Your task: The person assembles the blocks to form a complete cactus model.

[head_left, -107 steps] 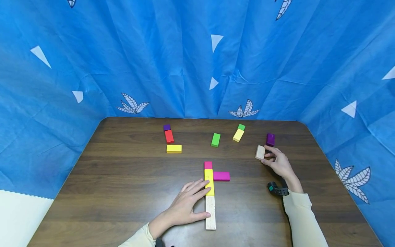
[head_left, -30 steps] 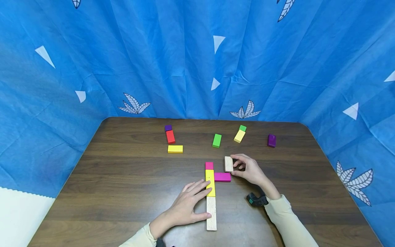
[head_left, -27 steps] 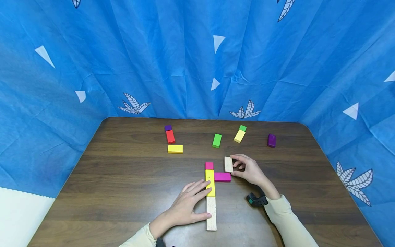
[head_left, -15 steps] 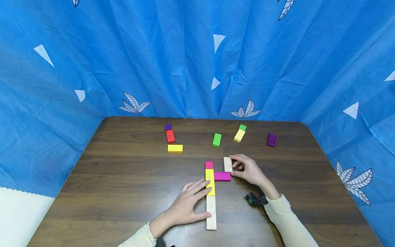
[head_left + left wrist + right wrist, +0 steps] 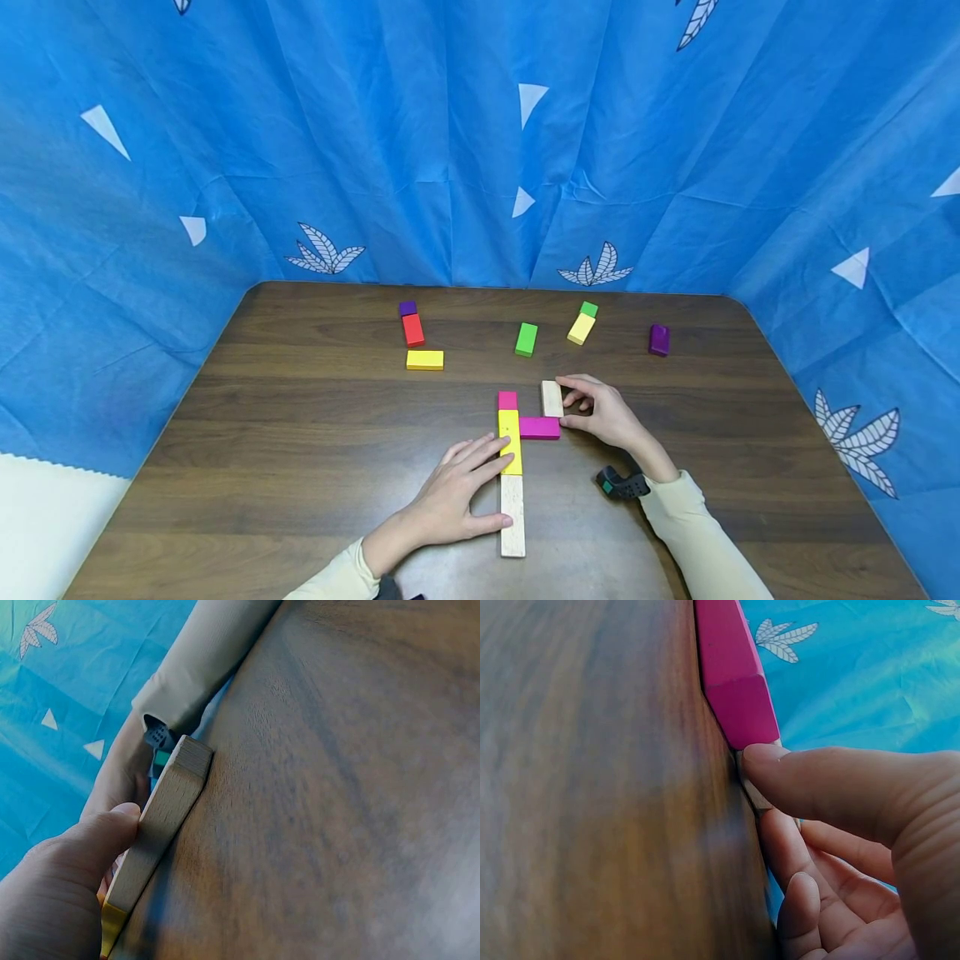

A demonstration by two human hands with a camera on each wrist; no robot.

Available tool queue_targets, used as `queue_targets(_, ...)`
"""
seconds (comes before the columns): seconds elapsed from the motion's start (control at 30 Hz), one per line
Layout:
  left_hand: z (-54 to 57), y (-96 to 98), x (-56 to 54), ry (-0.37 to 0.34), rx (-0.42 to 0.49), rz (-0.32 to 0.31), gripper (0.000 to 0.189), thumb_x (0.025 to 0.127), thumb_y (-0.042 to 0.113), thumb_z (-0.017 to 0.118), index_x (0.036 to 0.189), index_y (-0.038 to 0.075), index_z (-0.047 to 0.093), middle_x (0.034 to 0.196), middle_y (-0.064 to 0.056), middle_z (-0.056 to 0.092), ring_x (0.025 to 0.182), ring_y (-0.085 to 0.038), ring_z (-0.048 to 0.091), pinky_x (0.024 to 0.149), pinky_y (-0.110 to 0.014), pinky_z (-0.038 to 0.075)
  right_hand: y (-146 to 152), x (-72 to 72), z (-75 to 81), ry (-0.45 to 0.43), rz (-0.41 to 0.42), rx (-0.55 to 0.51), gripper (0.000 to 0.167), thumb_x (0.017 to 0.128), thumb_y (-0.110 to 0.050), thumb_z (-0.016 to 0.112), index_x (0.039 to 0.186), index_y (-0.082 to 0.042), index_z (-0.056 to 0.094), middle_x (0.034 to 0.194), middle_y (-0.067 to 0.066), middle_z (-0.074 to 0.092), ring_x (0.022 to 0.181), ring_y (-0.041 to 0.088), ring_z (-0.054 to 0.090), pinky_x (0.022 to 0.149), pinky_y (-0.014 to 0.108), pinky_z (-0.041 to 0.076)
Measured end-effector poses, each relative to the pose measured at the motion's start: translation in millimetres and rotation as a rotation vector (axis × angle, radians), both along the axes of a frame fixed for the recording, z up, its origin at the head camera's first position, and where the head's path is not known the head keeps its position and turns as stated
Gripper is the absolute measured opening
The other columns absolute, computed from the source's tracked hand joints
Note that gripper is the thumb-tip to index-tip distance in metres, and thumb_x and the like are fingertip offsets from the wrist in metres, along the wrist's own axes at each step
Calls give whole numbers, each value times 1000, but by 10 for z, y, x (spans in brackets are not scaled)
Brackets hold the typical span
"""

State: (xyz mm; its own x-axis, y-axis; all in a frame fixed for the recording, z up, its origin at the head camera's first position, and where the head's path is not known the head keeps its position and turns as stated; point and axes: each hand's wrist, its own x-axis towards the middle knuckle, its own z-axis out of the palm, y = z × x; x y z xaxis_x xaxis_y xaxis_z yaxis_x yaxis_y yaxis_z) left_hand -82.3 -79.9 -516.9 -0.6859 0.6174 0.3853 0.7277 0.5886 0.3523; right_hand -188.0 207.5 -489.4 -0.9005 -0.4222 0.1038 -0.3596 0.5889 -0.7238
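My left hand (image 5: 450,496) rests along a row of blocks, fingertips on the yellow block (image 5: 510,423) and thumb on the long plain wooden block (image 5: 513,508). That thumb also shows against the plain block (image 5: 161,825) in the left wrist view. At the row's far end lies a small pink block (image 5: 507,401). A magenta block (image 5: 538,428) sticks out to the right from the yellow one. My right hand (image 5: 603,412) pinches a short plain wooden block (image 5: 551,399) between thumb and forefinger, right behind the magenta block's right end. In the right wrist view, my thumb tip overlaps the magenta block (image 5: 731,675).
Toward the back of the table (image 5: 300,433) lie a red block (image 5: 413,330) with a dark purple one (image 5: 407,308), a yellow-orange block (image 5: 425,360), a green block (image 5: 527,339), a pale yellow block (image 5: 581,328) with a green one, and a purple block (image 5: 659,340). Blue curtains surround the table.
From beside the purple block, my right hand has brought the short plain block left and nearer, up behind the magenta block. Lately it shifts only slightly left. The left hand stays put.
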Motion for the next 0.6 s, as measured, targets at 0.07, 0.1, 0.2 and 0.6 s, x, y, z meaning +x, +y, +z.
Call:
queue_targets(0.07, 1, -4, 2, -5, 0, 4, 74, 80, 57, 70, 138, 14, 56, 150, -2, 46, 141, -24, 41, 111, -44, 35, 1, -4, 4, -7, 6, -1, 60, 77, -5, 81, 132, -1, 59, 104, 6, 65, 84, 13, 61, 73, 23, 53)
queue_targets(0.1, -1, -6, 3, -6, -2, 6, 74, 80, 57, 70, 138, 14, 56, 150, -1, 46, 141, -24, 41, 111, -44, 35, 3, -5, 11, -17, 9, -5, 60, 77, -5, 81, 133, -2, 58, 105, 7, 65, 85, 14, 62, 73, 23, 53)
queue_targets(0.2, -4, -9, 6, -10, -1, 8, 74, 80, 57, 70, 138, 14, 56, 150, -2, 46, 141, -24, 41, 111, -44, 35, 35, -15, 39, -51, 19, -20, 63, 77, -5, 81, 135, -2, 56, 107, 10, 64, 88, 18, 63, 73, 24, 54)
queue_targets(0.6, 1, -19, -2, -2, 16, -2, 73, 82, 57, 68, 139, 12, 55, 151, -3, 46, 141, -26, 41, 111, -47, 36, 636, -317, 287, 94, -276, -72, 56, 81, -3, 77, 133, 2, 56, 125, 22, 56, 93, 22, 59, 65, 13, 45)
